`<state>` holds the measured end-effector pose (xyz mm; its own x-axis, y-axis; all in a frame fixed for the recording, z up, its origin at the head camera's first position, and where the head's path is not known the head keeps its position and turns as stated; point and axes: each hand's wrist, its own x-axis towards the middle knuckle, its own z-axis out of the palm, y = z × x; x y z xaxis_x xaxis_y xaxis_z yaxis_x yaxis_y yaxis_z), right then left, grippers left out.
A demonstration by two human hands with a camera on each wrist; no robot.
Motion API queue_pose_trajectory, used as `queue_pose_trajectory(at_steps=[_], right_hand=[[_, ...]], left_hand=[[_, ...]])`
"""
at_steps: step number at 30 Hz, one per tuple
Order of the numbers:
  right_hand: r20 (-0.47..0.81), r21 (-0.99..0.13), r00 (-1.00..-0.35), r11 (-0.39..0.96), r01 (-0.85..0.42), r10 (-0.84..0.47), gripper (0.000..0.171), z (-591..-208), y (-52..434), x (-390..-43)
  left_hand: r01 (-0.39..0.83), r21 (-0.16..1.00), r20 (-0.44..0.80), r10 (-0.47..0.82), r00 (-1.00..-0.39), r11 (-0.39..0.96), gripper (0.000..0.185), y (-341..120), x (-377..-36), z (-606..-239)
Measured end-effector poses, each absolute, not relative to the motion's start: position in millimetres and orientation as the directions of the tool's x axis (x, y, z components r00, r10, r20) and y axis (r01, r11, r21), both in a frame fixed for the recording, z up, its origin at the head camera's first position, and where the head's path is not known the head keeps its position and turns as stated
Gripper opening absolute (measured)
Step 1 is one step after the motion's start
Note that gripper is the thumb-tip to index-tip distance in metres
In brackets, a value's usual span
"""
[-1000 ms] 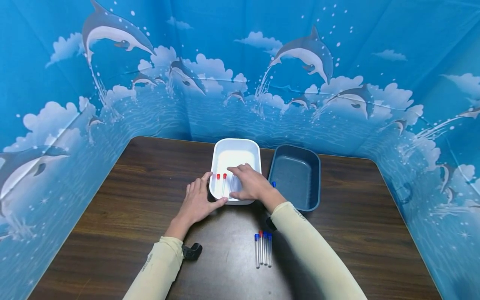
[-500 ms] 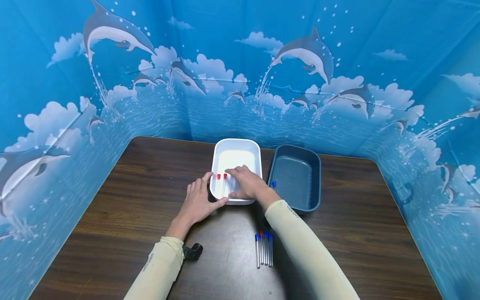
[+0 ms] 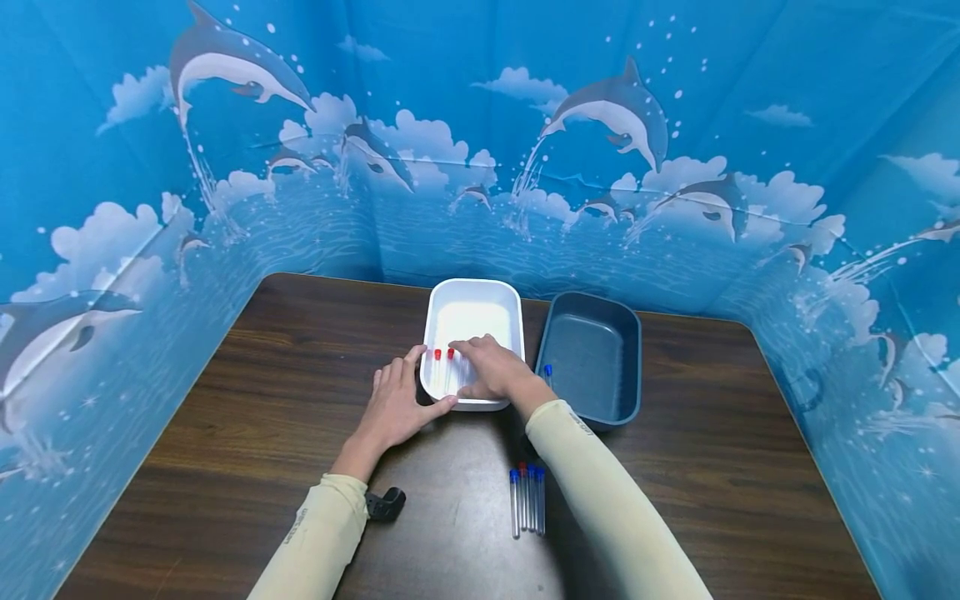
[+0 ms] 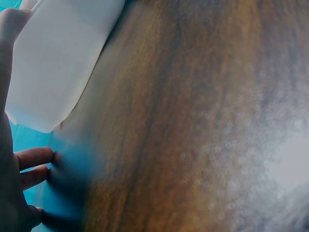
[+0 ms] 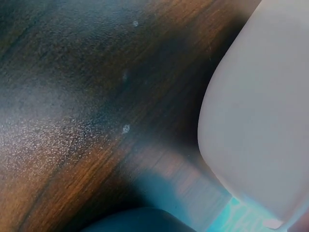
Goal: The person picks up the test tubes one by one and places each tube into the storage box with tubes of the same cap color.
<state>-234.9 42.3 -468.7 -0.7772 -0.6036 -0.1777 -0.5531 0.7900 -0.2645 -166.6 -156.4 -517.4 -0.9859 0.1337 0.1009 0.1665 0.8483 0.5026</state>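
Observation:
My left hand (image 3: 396, 398) rests at the near left corner of the white tray (image 3: 472, 287). Its thumb touches the front rim, and the forefinger lies along the left rim. Inside the tray lie two red-capped test tubes, a left tube (image 3: 438, 371) and another tube (image 3: 450, 371) beside it. My right hand (image 3: 495, 367) reaches over the tray's right side, bent above a clear tube-like shape close to these. Its palm hides what its fingers touch. Both wrist views show mostly the tray's outer wall (image 4: 53, 63) and the wooden table.
Right of the white tray stands a dark blue-grey tray (image 3: 592, 367) with a blue-capped tube (image 3: 548, 372) near its left wall. Several capped tubes (image 3: 528, 500), mostly blue with one red, lie side by side on the brown table (image 3: 712, 467) near my right forearm.
My right forearm has shifted slightly left, and the right hand has moved a little left within the white tray. My left hand has stayed in place.

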Motion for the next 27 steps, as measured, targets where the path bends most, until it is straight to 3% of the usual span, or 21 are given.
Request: queue_pose_trajectory(at_steps=[27], right_hand=[[-0.193, -0.267, -0.773, 0.791, -0.55, -0.604, 0.085, -469.4, 43.1, -234.8]], left_hand=[[0.156, 0.518, 0.086, 0.131, -0.988, 0.841, 0.107, -156.0, -167.0, -517.8]])
